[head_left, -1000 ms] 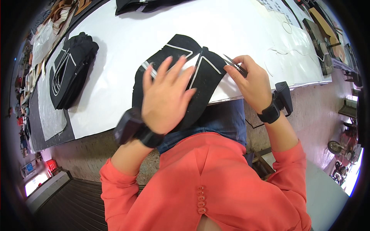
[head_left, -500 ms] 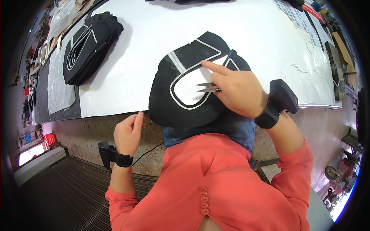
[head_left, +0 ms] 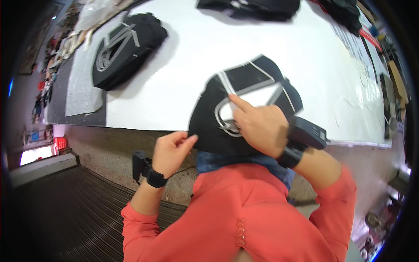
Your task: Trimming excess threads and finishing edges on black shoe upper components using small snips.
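Observation:
A black fabric piece (head_left: 209,131) with pale grey lines and a teardrop opening lies at the table's front edge, partly over my lap. White tabletop shows through the opening. At its left edge is my left hand (head_left: 171,149), fingers curled and thumb closed onto the fabric's rim. My right hand (head_left: 264,131) rests over the piece, its index finger stretched onto the grey strip beside the opening. The other fingers are wrapped round small scissors (head_left: 228,126); the blades stick out leftward over the opening, blurred, and the handles are hidden in the palm.
A stack of similar black pieces (head_left: 126,50) sits on the table's left. More black pieces (head_left: 251,9) lie at the far edge, and a dark bundle (head_left: 342,15) at the far right. Clear plastic sheeting (head_left: 85,94) covers the table's left end.
The view has shifted, so the table appears lower and further right. My left hand has come to the fabric's left edge. My right index finger has moved to the grey strip.

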Demonstrator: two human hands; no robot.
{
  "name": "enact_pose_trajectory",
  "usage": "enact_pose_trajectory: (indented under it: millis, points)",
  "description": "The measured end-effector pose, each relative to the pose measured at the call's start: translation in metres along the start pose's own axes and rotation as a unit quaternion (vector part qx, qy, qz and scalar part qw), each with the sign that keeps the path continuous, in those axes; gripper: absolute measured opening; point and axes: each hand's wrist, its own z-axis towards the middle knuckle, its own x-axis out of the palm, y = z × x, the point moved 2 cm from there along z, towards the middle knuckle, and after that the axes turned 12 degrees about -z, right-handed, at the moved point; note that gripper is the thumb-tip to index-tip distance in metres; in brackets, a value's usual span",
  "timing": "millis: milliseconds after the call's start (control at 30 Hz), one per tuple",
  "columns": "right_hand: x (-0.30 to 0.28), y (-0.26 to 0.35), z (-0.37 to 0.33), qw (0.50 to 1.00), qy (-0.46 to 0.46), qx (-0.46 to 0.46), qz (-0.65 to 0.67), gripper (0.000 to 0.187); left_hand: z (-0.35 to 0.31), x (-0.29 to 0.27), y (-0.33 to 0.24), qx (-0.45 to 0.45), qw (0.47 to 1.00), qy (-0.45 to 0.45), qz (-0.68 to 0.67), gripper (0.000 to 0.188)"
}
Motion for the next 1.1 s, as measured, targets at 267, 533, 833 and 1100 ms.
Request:
enact_pose_trajectory:
  millis: [267,533,833,1100]
  points:
    - [-0.02,-0.022,-0.008,0.969,-0.138,0.101,0.177,0.016,0.043,-0.064,-0.085,0.177,0.97,-0.164,0.028,0.016]
    - [-0.021,-0.029,-0.031,0.957,-0.128,0.154,0.21,0.014,0.109,-0.198,-0.149,0.309,0.895,-0.321,0.004,0.022]
    - [-0.021,-0.036,-0.038,0.955,-0.121,0.178,0.204,0.012,0.158,-0.327,-0.076,0.183,0.854,-0.488,0.011,0.032]
    - [-0.017,-0.043,-0.048,0.954,-0.112,0.203,0.189,0.012,0.156,-0.259,-0.105,0.288,0.778,-0.479,0.287,0.019]
